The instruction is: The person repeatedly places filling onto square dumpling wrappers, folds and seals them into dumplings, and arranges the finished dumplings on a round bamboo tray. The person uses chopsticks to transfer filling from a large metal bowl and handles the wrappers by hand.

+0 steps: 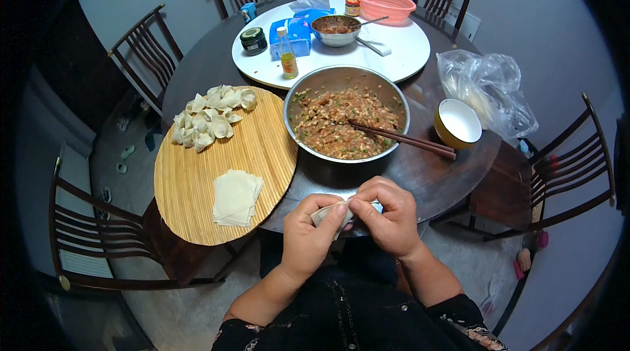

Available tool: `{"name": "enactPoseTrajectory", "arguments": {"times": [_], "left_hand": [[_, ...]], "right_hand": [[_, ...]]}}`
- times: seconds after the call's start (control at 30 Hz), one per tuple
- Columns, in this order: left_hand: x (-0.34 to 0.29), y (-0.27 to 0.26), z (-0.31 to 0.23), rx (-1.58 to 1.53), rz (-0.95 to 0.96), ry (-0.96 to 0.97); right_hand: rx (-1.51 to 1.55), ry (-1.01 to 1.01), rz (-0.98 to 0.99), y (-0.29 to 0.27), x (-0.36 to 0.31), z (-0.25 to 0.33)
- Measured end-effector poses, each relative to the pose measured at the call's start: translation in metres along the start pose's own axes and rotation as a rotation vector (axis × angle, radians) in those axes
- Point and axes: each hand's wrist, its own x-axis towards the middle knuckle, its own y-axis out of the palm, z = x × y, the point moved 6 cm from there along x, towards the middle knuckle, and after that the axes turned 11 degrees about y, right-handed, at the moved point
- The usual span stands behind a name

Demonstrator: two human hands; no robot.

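Observation:
My left hand (307, 234) and my right hand (392, 214) meet just in front of the table edge, both pinching one pale dumpling wrapper (330, 214) folded between the fingers. Straight ahead stands a large steel bowl (395, 96) of minced filling with green flecks (338, 123). Dark chopsticks (403, 137) rest across its right rim. To my left lies a round bamboo mat (190, 180) with a stack of square wrappers (235, 197) near me and several folded dumplings (211, 117) at its far side.
A yellow bowl (457, 123) with a white inside sits to the right, beside a clear plastic bag (489, 88). The white turntable (407, 46) carries a small steel bowl (336, 29), a bottle (287, 54), jars and a pink basket (385, 4). Dark wooden chairs ring the table.

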Motion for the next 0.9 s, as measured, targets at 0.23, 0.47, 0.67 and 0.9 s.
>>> {"name": "enactPoseTrajectory", "arguments": {"times": [0.23,0.47,0.67,0.9], "left_hand": [[0.002,-0.002,0.008,-0.096,-0.011,-0.037],[0.007,0.006,0.017,-0.348,0.068,-0.264],[0.004,0.012,0.02,-0.4,0.123,-0.347],[0.004,0.016,0.026,-0.394,0.132,-0.395]], "right_hand": [[0.031,0.105,0.038,-0.005,0.003,-0.011],[-0.003,0.11,0.045,-0.005,0.009,-0.017],[0.085,0.234,0.017,-0.01,0.011,-0.017],[0.312,0.112,-0.052,-0.019,0.007,-0.017]]}}
